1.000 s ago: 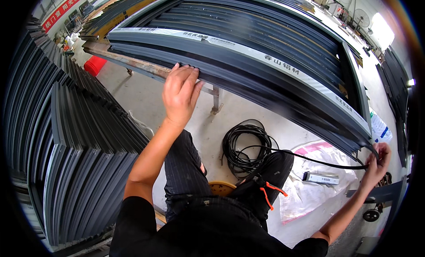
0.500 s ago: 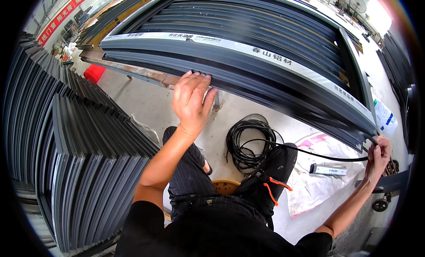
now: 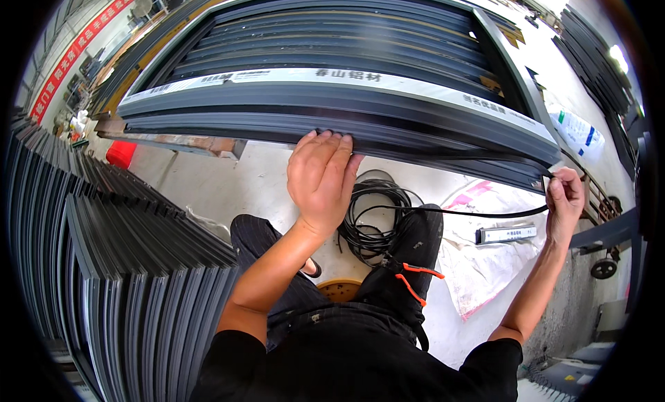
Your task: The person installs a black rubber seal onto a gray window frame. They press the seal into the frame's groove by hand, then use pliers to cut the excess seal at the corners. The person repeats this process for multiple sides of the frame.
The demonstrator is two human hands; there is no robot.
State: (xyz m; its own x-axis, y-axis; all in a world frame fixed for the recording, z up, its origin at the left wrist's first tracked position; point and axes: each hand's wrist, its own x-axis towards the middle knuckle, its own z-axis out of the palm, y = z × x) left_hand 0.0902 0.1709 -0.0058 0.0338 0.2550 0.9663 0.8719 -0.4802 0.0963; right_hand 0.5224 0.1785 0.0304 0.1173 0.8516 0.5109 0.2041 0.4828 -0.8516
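A dark grey aluminium frame [image 3: 270, 99] with a pale labelled strip lies in front of me, its near edge toward my body. My left hand [image 3: 322, 179] bends its fingers over the middle of that edge, the thumb at the side. At the frame's right near corner, my right hand [image 3: 566, 196] pinches a thin black rubber strip [image 3: 495, 214] between thumb and fingers. One length of the strip runs along the near edge. The other sags back to a black coil [image 3: 353, 225] on the floor by my right leg. Beneath my left fingers the strip cannot be made out.
Orange-handled pliers [image 3: 422, 269] rest on my right thigh. Stacked dark frames [image 3: 156, 312] stand at left. At right, a short profile piece [image 3: 511, 234] lies on a white sack [image 3: 471, 281], near a wheeled stand [image 3: 604, 269]. A rusty beam [image 3: 215, 146] supports the frame.
My left hand has slid rightward along the frame's near edge. My right hand has come closer to the corner, bringing the strip against it. The whole view has shifted.
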